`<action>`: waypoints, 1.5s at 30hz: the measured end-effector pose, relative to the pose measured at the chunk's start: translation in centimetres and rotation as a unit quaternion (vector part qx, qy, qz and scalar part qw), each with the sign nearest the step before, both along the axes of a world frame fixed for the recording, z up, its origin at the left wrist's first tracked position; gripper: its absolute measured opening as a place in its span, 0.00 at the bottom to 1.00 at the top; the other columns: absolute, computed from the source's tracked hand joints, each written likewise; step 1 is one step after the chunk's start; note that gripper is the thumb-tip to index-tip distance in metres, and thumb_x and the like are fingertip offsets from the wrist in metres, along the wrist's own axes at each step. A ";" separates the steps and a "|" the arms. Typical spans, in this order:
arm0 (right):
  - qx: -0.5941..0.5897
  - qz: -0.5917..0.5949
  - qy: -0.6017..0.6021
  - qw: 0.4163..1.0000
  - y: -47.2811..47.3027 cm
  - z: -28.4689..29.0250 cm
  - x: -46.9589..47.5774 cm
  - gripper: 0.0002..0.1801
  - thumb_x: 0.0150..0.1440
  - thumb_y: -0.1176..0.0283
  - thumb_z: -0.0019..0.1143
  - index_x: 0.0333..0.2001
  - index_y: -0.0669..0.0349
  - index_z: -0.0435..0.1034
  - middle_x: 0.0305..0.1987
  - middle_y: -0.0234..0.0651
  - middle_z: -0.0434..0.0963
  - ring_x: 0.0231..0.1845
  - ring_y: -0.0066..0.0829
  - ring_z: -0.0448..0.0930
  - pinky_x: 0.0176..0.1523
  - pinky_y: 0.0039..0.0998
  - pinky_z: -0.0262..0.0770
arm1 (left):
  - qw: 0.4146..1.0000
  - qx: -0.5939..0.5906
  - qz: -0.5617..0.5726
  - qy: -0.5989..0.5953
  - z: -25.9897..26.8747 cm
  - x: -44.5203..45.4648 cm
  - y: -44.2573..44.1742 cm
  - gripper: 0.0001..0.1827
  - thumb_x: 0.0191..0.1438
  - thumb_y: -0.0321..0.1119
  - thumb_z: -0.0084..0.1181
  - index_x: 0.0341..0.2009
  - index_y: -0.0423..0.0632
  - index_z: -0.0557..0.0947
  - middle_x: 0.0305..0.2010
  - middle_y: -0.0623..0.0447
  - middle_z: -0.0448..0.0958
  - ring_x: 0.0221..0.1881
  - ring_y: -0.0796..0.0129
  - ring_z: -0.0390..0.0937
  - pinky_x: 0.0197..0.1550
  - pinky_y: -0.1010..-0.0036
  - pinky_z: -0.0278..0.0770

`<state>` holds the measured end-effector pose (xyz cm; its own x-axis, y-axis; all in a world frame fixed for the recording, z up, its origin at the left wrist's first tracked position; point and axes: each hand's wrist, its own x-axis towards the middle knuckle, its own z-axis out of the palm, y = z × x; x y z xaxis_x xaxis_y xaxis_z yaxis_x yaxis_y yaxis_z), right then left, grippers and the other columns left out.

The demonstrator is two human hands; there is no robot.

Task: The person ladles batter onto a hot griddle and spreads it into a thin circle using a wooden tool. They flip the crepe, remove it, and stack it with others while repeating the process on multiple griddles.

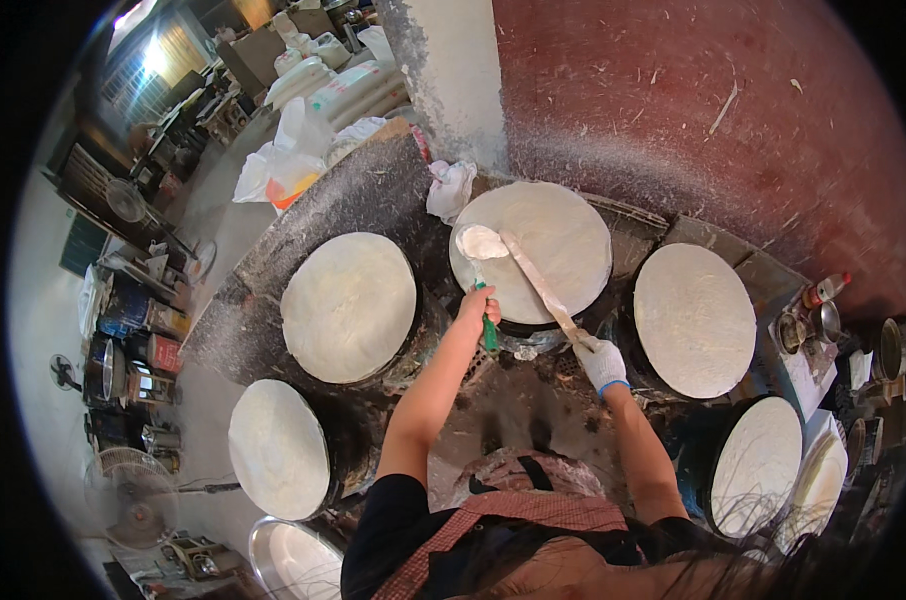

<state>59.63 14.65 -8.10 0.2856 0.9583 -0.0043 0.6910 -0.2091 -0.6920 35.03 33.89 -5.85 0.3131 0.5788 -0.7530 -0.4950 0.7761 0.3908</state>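
Note:
My bare left hand (pixel 478 306) grips the green handle (pixel 489 334) of a scraper or spatula, whose head is covered by a lump of white dough or batter (pixel 483 243). My right hand (pixel 600 361), in a white knitted glove with a blue cuff, holds a long flat wooden stick (pixel 537 282); its far end touches or lies close beside the lump. Both tools are over the middle round griddle (pixel 573 225), which a pale, thin layer covers. Similar pale rounds lie on griddles to the left (pixel 349 307) and right (pixel 694 320).
More covered rounds stand at lower left (pixel 279 450) and lower right (pixel 757 466). A metal basin (pixel 292 559) is at bottom left. A dusty, dark ledge (pixel 325 191) curves behind the griddles, with a white plastic bag (pixel 451 187) on it. Bowls and a red-capped bottle (pixel 826 289) stand at right.

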 end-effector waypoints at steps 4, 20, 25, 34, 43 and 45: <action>-0.082 -0.069 0.019 0.994 -0.3 4.0 -0.6 0.16 0.58 0.60 0.58 0.45 0.58 0.77 0.31 0.48 0.81 0.32 0.42 0.82 0.35 0.35 0.74 | 0.952 -0.032 -0.089 -0.291 2.7 -6.9 -2.0 0.17 0.64 0.40 0.48 0.22 0.54 0.66 0.14 0.62 0.59 0.09 0.80 0.55 0.08 0.80 0.54; -0.006 -0.042 -0.034 0.999 -2.2 0.5 -5.9 0.16 0.57 0.59 0.55 0.43 0.57 0.77 0.34 0.51 0.80 0.38 0.49 0.81 0.41 0.42 0.76 | 0.980 0.019 -0.055 -0.191 6.4 -22.5 -21.5 0.17 0.68 0.42 0.41 0.60 0.74 0.68 0.17 0.61 0.58 0.10 0.79 0.51 0.09 0.81 0.49; -0.004 -0.118 -0.202 0.972 -2.3 1.7 -3.7 0.17 0.59 0.54 0.50 0.40 0.53 0.77 0.30 0.51 0.79 0.31 0.52 0.80 0.35 0.48 0.76 | 0.951 -0.107 -0.013 -0.288 3.0 -25.8 -26.8 0.14 0.67 0.41 0.44 0.56 0.70 0.72 0.17 0.59 0.58 0.10 0.78 0.52 0.09 0.80 0.51; -0.026 -0.061 -0.277 0.959 -4.2 1.7 -4.7 0.14 0.59 0.56 0.50 0.43 0.49 0.75 0.24 0.48 0.78 0.26 0.49 0.79 0.30 0.47 0.75 | 0.942 -0.127 0.035 -0.308 3.0 -28.5 -30.6 0.15 0.67 0.39 0.43 0.58 0.67 0.70 0.18 0.58 0.59 0.11 0.76 0.54 0.08 0.81 0.54; -0.068 -0.087 -0.260 0.959 -3.4 2.7 -3.4 0.17 0.58 0.55 0.49 0.43 0.52 0.76 0.28 0.49 0.79 0.31 0.51 0.79 0.35 0.49 0.74 | 0.938 -0.146 0.020 -0.314 2.5 -29.0 -31.5 0.16 0.68 0.40 0.42 0.59 0.69 0.70 0.17 0.57 0.60 0.11 0.75 0.56 0.08 0.80 0.56; -0.071 -0.109 -0.240 0.962 -3.7 3.3 -4.4 0.17 0.58 0.54 0.50 0.44 0.51 0.76 0.29 0.50 0.79 0.31 0.51 0.79 0.36 0.49 0.74 | 0.940 -0.139 0.022 -0.310 2.1 -29.0 -31.8 0.17 0.67 0.39 0.42 0.59 0.68 0.70 0.17 0.57 0.60 0.11 0.75 0.56 0.08 0.80 0.56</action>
<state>55.22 10.96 -4.78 0.4813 0.8750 0.0512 0.8531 -0.4543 -0.2566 5.99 2.07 -3.71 0.7218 0.4100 -0.5576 -0.5951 0.7790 -0.1975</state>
